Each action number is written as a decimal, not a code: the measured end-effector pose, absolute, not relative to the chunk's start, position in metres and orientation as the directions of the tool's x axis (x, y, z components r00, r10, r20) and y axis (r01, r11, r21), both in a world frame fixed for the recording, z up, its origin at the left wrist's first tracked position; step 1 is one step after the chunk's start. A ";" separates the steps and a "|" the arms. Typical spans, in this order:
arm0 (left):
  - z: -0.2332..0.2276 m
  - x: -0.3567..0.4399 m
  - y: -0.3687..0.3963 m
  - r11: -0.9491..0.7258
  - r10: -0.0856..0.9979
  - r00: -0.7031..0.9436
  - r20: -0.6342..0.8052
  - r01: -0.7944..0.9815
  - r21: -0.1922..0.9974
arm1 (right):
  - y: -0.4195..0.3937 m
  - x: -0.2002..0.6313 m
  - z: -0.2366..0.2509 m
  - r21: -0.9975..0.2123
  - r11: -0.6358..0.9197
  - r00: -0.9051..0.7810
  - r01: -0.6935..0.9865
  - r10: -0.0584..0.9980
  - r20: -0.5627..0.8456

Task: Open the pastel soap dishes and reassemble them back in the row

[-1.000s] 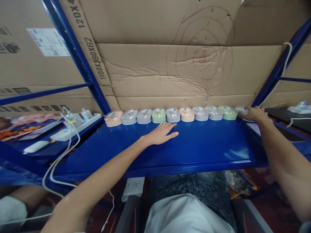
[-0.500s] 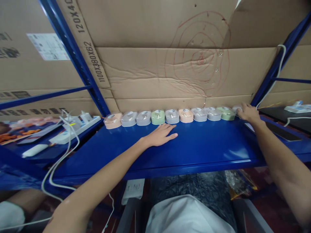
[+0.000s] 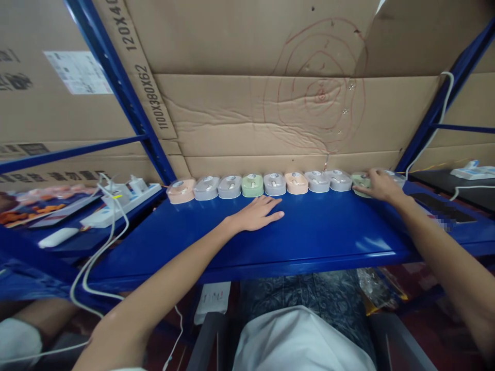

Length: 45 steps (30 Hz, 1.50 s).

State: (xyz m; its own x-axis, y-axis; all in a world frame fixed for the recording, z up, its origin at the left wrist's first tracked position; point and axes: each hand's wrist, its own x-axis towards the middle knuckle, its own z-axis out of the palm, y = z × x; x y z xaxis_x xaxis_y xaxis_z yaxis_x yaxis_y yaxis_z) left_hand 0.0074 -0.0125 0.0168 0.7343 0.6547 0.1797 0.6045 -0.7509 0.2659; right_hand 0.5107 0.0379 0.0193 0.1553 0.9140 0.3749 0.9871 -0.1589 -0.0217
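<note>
Small plastic boxes with clear lids stand in a row along the back of the blue shelf [image 3: 309, 226]. From the left come a pink box [image 3: 181, 191], two grey ones, a green box [image 3: 252, 185], a grey box [image 3: 275, 184], an orange box [image 3: 296, 183] and two more grey ones. My left hand [image 3: 257, 212] lies flat in front of the middle boxes, fingers spread, holding nothing. Near the right end, my right hand [image 3: 381, 184] has its fingers and thumb around another green box [image 3: 359, 180], partly covering it. Behind that hand a pale grey box [image 3: 396, 178] shows in part.
A cardboard wall [image 3: 232, 113] with red rings rises behind the shelf. On the left lie a white power strip [image 3: 119, 208] and loose white cables [image 3: 110, 242]. A dark phone-like slab [image 3: 443, 207] lies at the right. Another person's arm [image 3: 42, 319] shows at lower left.
My right hand has moved left from the pale box at the far right end onto the green box beside it. My left hand stays in place.
</note>
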 end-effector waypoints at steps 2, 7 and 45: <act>0.017 0.007 -0.012 -0.751 0.655 0.735 0.175 0.608 0.259 | 0.035 0.508 0.019 -0.050 -0.167 0.174 0.985 0.907 0.384; 0.018 0.007 -0.014 -0.751 0.655 0.736 0.171 0.609 0.255 | 0.028 0.503 0.028 -0.165 -0.157 0.217 0.974 0.863 0.456; 0.028 0.001 -0.015 -0.743 0.628 0.731 0.268 0.460 0.487 | -0.034 0.280 0.013 -0.332 0.899 -0.755 0.286 0.425 0.499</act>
State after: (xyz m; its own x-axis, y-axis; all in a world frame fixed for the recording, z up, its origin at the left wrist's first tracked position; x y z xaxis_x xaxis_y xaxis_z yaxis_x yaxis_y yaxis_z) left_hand 0.0015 -0.0149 0.0277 0.7307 0.6281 0.2675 0.4601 -0.7425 0.4868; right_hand 0.2801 -0.0341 0.0127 -0.7554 0.4251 0.4986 0.2863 0.8986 -0.3324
